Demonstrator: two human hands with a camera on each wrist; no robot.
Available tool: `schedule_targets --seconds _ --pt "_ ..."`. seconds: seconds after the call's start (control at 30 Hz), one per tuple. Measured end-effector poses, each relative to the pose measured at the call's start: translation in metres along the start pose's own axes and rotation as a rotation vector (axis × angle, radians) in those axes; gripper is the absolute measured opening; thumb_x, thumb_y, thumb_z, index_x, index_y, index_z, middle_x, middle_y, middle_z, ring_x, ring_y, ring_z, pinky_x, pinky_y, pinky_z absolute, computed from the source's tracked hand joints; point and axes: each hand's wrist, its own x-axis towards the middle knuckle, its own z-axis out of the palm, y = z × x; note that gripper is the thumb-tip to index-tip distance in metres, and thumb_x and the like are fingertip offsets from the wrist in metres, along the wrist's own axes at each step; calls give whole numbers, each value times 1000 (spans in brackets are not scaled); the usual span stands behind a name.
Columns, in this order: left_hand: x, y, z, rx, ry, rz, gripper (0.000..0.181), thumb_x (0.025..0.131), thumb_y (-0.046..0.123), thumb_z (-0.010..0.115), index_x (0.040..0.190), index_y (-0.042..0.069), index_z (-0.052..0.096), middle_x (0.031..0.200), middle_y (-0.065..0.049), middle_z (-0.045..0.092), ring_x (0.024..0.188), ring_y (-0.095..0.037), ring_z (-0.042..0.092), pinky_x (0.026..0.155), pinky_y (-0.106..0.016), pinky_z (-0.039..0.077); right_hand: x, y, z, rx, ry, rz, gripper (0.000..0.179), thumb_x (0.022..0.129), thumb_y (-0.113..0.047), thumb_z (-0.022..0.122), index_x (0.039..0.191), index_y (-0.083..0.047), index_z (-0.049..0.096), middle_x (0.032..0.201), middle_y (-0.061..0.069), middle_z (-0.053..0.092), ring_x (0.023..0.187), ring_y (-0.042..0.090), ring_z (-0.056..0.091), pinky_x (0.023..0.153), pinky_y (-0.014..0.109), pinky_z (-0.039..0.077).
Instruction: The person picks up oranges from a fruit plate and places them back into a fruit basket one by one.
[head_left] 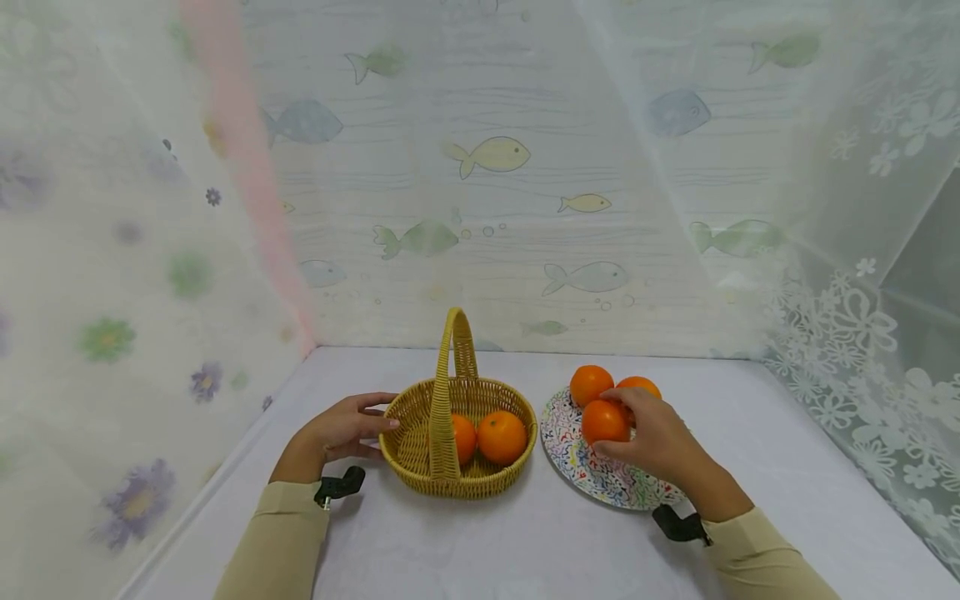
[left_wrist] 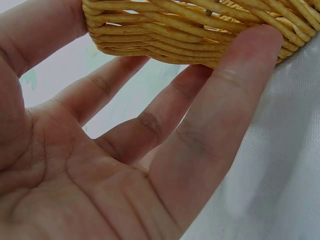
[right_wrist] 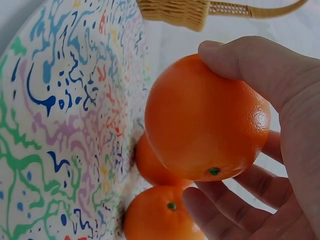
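Note:
At the left side of the yellow woven basket (head_left: 480, 487), my left hand (head_left: 352, 429) holds its rim. In the left wrist view, fingers (left_wrist: 195, 140) lie along the outer weave of the basket (left_wrist: 155, 30). Two oranges (head_left: 502, 437) sit inside, one partly hidden behind the arched handle (head_left: 442, 400). Over the patterned plate (head_left: 592, 479), my right hand (head_left: 656, 433) grips an orange (head_left: 606, 422). The right wrist view has the thumb on top of this orange (right_wrist: 207, 120) and fingers beneath. Two more oranges (head_left: 591, 386) lie on the plate behind it.
A white cloth covers the table (head_left: 480, 550). Behind it hangs a curtain (head_left: 487, 208) printed with fish, and flowered sheets (head_left: 135, 375) close in the sides. The basket's tall handle stands upright between the hands, with the plate to its right.

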Motion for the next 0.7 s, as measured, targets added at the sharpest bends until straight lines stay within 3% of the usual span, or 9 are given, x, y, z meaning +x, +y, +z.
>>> schedule_targets --seconds 0.3,0.7 --pt "-1 0 0 -2 -15 16 66 85 19 73 143 16 42 135 -19 49 105 -32 63 79 -52 55 5 -10 0 -17 15 -59 67 65 -40 87 120 -18 57 108 -3 57 94 16 56 77 36 56" --pt "-1 0 0 -3 -21 14 64 85 19 72 142 16 42 132 -19 51 106 -32 63 79 -52 55 12 -25 -1 1 -10 -74 66 66 -41 86 122 -21 57 113 -4 57 94 16 56 76 36 57"
